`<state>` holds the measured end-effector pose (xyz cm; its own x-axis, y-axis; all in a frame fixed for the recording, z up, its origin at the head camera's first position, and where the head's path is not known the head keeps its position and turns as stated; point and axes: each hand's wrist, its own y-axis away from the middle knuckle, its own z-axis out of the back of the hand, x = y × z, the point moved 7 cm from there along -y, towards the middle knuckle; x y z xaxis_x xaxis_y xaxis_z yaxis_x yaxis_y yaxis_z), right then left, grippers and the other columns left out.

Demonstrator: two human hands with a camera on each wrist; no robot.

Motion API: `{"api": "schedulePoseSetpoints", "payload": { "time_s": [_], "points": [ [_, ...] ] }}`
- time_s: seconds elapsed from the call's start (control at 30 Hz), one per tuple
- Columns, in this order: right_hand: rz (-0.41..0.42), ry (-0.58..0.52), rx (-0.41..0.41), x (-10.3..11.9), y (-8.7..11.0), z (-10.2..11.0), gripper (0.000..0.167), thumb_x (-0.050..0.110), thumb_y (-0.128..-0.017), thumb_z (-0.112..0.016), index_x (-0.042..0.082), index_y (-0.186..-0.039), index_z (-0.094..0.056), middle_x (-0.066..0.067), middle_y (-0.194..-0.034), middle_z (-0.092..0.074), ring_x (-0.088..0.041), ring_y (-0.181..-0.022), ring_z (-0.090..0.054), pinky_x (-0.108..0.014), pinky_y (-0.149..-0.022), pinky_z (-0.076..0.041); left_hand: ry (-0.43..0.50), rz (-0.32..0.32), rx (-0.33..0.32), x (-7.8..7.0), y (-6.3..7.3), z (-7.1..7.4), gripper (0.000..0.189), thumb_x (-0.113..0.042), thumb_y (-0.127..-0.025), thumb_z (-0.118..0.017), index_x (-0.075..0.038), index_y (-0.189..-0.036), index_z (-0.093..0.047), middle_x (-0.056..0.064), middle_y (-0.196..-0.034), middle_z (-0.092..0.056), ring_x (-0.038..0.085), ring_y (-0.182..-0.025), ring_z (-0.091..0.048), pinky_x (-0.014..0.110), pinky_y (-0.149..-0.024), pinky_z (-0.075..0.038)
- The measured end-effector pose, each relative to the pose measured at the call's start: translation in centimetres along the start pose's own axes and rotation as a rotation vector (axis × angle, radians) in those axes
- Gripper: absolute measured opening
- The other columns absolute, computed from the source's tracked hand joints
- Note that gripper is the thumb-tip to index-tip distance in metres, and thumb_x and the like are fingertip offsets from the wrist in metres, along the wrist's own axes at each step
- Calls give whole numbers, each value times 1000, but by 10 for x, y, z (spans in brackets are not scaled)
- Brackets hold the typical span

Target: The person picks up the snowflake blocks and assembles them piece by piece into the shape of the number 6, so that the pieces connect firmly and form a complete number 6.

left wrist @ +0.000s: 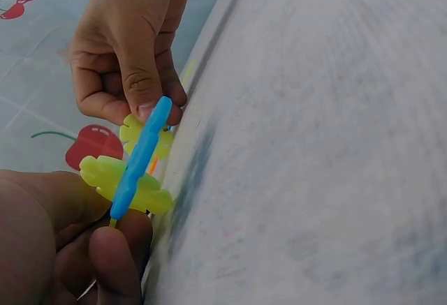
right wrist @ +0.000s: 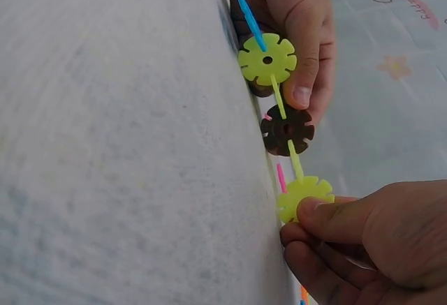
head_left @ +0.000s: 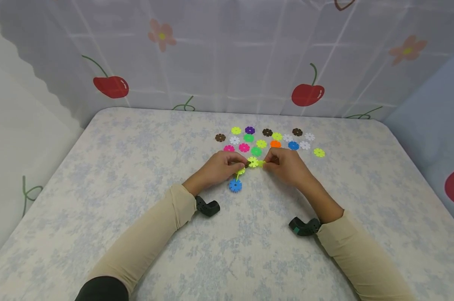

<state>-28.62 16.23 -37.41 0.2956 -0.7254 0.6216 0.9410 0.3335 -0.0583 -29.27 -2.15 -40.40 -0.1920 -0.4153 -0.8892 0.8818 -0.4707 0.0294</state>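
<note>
Notched plastic discs are slotted together into a short chain between both hands. At its near end hangs a blue disc (head_left: pixel 235 185), seen edge-on in the left wrist view. Beyond it come a yellow disc (right wrist: pixel 279 52), a brown disc (right wrist: pixel 299 137) and further yellow ones, some turned edge-on. My left hand (head_left: pixel 224 166) pinches the chain around its middle, close to the brown disc; its fingers hide part of the join. Between thumb and fingers, my right hand (head_left: pixel 287 166) pinches the yellow end disc (right wrist: pixel 314 188), whose far edge is covered by the grip.
Several loose discs lie just past the hands, among them a pink disc (head_left: pixel 244 147), an orange disc (head_left: pixel 275 144) and a purple disc (head_left: pixel 250 130). A yellow disc (head_left: pixel 319 153) lies apart on the right. A patterned cloth covers the table (head_left: pixel 136 167); a curtain (head_left: pixel 230 58) hangs behind.
</note>
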Motion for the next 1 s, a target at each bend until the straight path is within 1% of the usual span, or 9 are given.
{"api": "schedulePoseSetpoints", "payload": {
  "time_s": [0.23,0.4,0.57,0.67,0.8,0.9,1.0],
  "points": [
    [-9,-2,-2,2,0,1,6,2,-92,-75,2,-91,-69,-8,-84,-67,-25,-78,-56,-37,-70,-48,-13,5,11,-2,0,1,17,-18,-102,-64,-14,-113,-76,-4,-114,-71,14,-106,-62,34,-89,-50],
    [-18,-7,10,2,0,-1,7,3,-92,-74,2,-92,-68,-7,-83,-66,-24,-78,-56,-35,-70,-49,-23,8,21,-3,1,0,16,-18,-101,-65,-14,-112,-77,-5,-111,-72,15,-107,-61,35,-92,-49],
    [-19,-4,1,2,0,-2,8,4,-92,-75,3,-91,-68,-6,-83,-65,-24,-78,-56,-36,-70,-50,-13,10,21,-2,1,-1,16,-17,-101,-65,-13,-111,-76,-5,-110,-72,15,-108,-61,36,-94,-48],
    [-21,-7,-2,1,1,-3,8,4,-91,-75,5,-90,-67,-6,-83,-66,-25,-80,-56,-36,-72,-50,-11,14,24,-1,2,-2,16,-17,-101,-65,-13,-111,-76,-5,-111,-72,14,-109,-61,36,-95,-48],
    [-25,-26,10,-1,1,-3,10,3,-91,-76,8,-90,-67,-7,-89,-68,-26,-86,-61,-39,-77,-52,-13,2,26,0,1,-3,15,-17,-101,-66,-14,-111,-76,-5,-111,-72,14,-109,-61,35,-94,-49],
    [-43,-40,46,-4,0,-2,11,3,-91,-76,8,-93,-67,-8,-95,-69,-27,-93,-64,-42,-83,-54,-14,-11,27,0,1,-3,15,-17,-100,-66,-14,-110,-76,-5,-111,-72,14,-107,-62,35,-92,-49],
    [-80,-35,69,-11,1,6,10,4,-92,-74,6,-99,-67,-9,-101,-69,-28,-99,-65,-44,-87,-53,-9,-19,31,0,1,-3,14,-17,-101,-66,-14,-110,-76,-5,-111,-71,14,-105,-62,34,-91,-49]
  ]
}}
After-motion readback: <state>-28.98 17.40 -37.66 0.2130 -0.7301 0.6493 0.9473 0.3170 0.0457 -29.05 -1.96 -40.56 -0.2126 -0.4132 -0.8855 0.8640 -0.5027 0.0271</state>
